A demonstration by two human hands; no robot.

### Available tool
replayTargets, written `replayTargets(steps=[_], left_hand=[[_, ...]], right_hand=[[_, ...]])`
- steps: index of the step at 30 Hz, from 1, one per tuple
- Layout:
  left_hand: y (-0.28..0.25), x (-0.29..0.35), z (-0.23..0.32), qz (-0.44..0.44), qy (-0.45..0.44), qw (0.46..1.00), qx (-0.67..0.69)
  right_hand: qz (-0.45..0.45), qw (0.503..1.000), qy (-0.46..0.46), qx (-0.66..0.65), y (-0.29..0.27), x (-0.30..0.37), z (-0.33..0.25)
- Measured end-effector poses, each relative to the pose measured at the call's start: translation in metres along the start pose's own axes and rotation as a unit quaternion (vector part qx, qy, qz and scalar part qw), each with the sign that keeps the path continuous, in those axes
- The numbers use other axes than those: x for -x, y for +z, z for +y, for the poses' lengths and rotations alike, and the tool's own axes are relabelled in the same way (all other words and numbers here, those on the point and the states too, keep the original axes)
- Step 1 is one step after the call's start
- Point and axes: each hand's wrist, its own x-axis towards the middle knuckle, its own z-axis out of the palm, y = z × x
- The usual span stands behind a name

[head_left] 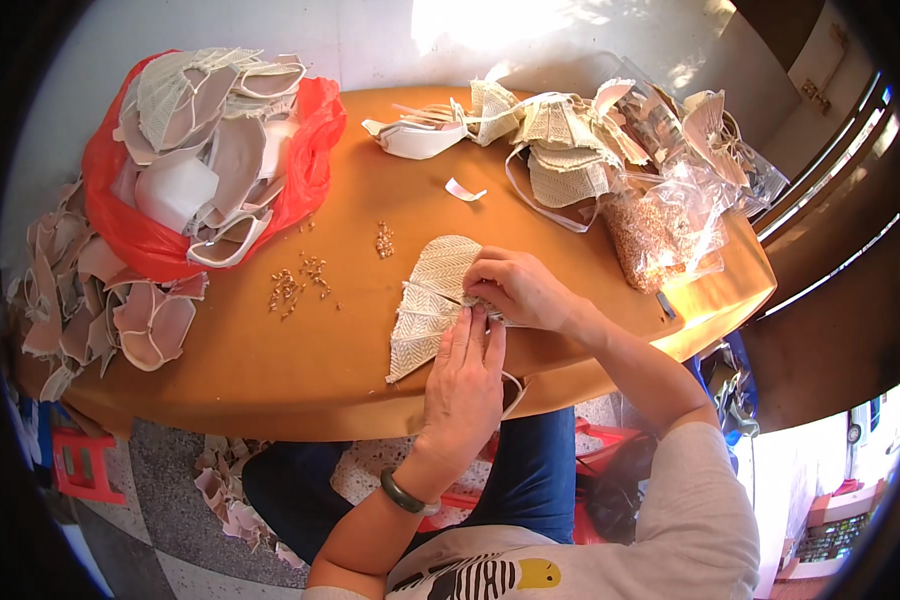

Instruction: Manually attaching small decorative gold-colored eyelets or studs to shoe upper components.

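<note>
A cream, herringbone-patterned fabric piece with pleated, fan-like panels (429,318) lies near the table's front edge. My left hand (462,385) rests on its right part, fingers stretched out and lying flat. Just beyond those fingertips, my right hand (518,287) is closed in a pinch at the piece's inner edge. What sits between its fingertips is hidden. A thin pale strap (513,395) loops out beside my left hand. Small golden beads lie in a loose scatter (300,284) and a smaller heap (384,240) left of and beyond the fabric.
A red plastic bag (320,130) full of moulded cups stands back left, with more cups (155,322) piled before it. Similar patterned pieces (565,150) are heaped at the back right. A clear bag of beads (660,235) and a small white scrap (465,190) lie on the table.
</note>
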Motion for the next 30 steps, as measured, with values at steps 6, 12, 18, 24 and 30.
replayTargets(steps=[6, 12, 18, 24, 30], left_hand=[[-0.0002, -0.0006, 0.0003, 0.003, 0.002, 1.000, -0.002], [-0.0003, -0.0002, 0.0001, 0.006, 0.001, 1.000, 0.001], [0.0004, -0.0001, 0.0003, 0.009, 0.000, 1.000, 0.003], [-0.0007, -0.0003, 0.0001, 0.012, 0.001, 1.000, 0.003], [-0.0011, -0.0007, 0.0005, 0.012, -0.003, 1.000, 0.011]], right_hand=[[-0.015, 1.000, -0.013, 0.004, -0.0029, -0.0044, 0.0043], [-0.049, 0.998, 0.013, 0.032, -0.0051, -0.0091, -0.0011], [-0.025, 1.000, -0.008, 0.015, -0.0017, -0.0022, -0.0028], [-0.019, 0.999, -0.028, 0.035, -0.0026, -0.0034, -0.0032], [-0.025, 0.998, -0.061, 0.022, -0.0047, -0.0015, -0.0017]])
